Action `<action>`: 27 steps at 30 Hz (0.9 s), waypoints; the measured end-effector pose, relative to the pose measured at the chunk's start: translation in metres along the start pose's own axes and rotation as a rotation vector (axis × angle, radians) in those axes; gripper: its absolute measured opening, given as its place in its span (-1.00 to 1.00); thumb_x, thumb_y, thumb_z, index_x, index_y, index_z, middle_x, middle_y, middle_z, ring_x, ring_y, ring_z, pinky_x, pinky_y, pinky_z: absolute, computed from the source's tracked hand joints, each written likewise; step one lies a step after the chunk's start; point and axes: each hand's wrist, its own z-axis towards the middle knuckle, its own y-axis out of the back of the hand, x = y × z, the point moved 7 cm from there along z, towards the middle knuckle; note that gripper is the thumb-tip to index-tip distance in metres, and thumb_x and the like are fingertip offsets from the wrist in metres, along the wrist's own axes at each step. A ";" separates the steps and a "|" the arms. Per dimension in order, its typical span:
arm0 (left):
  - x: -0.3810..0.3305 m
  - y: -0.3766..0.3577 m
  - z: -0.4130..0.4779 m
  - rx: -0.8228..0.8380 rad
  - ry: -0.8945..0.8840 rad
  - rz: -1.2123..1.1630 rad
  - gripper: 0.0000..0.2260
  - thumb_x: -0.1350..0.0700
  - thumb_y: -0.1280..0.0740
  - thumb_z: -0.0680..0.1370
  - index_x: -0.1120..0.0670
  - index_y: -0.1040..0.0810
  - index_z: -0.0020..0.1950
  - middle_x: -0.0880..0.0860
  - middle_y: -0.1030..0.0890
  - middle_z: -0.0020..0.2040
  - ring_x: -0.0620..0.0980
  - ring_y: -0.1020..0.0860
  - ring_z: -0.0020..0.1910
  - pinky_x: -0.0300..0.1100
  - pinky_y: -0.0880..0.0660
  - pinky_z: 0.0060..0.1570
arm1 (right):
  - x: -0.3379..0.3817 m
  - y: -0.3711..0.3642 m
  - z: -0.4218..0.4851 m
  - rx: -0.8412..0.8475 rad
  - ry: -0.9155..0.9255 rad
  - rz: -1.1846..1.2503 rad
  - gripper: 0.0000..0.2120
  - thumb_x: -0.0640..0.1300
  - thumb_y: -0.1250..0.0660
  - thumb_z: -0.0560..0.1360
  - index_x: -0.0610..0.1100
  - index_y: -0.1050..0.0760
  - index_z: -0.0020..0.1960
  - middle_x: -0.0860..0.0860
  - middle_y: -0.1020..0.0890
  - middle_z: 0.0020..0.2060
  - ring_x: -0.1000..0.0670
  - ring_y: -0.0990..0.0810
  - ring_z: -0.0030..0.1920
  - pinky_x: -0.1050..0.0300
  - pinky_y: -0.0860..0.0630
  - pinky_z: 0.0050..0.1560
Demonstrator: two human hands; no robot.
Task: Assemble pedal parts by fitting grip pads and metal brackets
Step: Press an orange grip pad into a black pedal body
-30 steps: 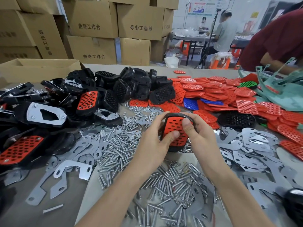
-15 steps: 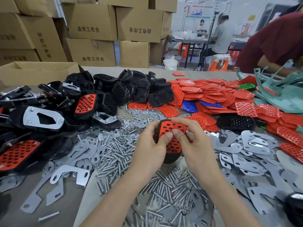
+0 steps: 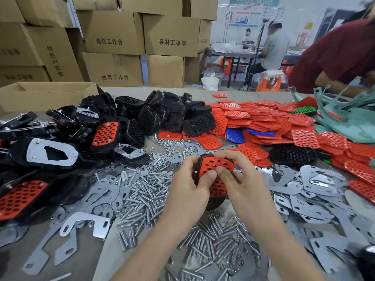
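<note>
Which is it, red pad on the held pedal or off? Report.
On: the red pad lies flat on the black pedal body, held by left hand and right hand. Fully seated: cannot tell.

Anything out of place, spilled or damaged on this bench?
One green pad and a few blue pads lie mixed among the red pads. Screws lie loose across the table. The pedal gripped by the left hand and right hand shows no visible damage.

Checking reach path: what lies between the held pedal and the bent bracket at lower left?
Head view: loose bolts and flat plates lie between pedal and bracket.
</note>
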 end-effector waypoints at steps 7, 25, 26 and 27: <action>-0.012 -0.006 -0.012 0.037 -0.152 0.178 -0.84 -0.03 -0.36 0.63 -0.19 -0.46 0.18 -0.22 -0.65 -0.05 -0.27 -0.60 -0.03 -0.42 -0.48 -0.11 | 0.026 0.015 -0.013 -0.079 0.116 -0.435 -0.77 -0.04 -0.35 0.58 0.30 -0.42 0.05 0.22 -0.45 0.12 0.22 -0.39 0.10 0.48 -0.29 0.08; -0.015 -0.022 -0.030 0.312 -0.200 0.087 -0.67 -0.12 -0.20 0.67 -0.21 -0.30 0.43 -0.18 -0.56 0.22 -0.21 -0.55 0.22 -0.26 -0.49 0.18 | 0.052 0.024 -0.021 0.090 0.066 -0.573 -0.77 -0.24 -0.38 0.60 0.05 -0.40 -0.05 0.12 -0.51 -0.06 0.08 -0.45 -0.08 0.09 -0.36 -0.04; -0.014 -0.022 -0.031 0.314 -0.219 0.121 -0.64 -0.17 -0.18 0.66 -0.21 -0.28 0.46 -0.19 -0.54 0.25 -0.22 -0.53 0.24 -0.27 -0.47 0.20 | 0.052 0.027 -0.023 0.092 0.061 -0.569 -0.77 -0.23 -0.39 0.59 0.05 -0.41 -0.06 0.14 -0.51 -0.07 0.08 -0.46 -0.07 0.13 -0.36 -0.04; -0.014 -0.022 -0.032 0.313 -0.234 0.156 -0.61 -0.23 -0.15 0.65 -0.25 -0.25 0.47 -0.22 -0.52 0.27 -0.24 -0.51 0.26 -0.28 -0.46 0.21 | 0.051 0.029 -0.025 0.092 0.056 -0.567 -0.76 -0.23 -0.40 0.59 0.07 -0.42 -0.07 0.16 -0.51 -0.08 0.11 -0.46 -0.07 0.19 -0.36 -0.05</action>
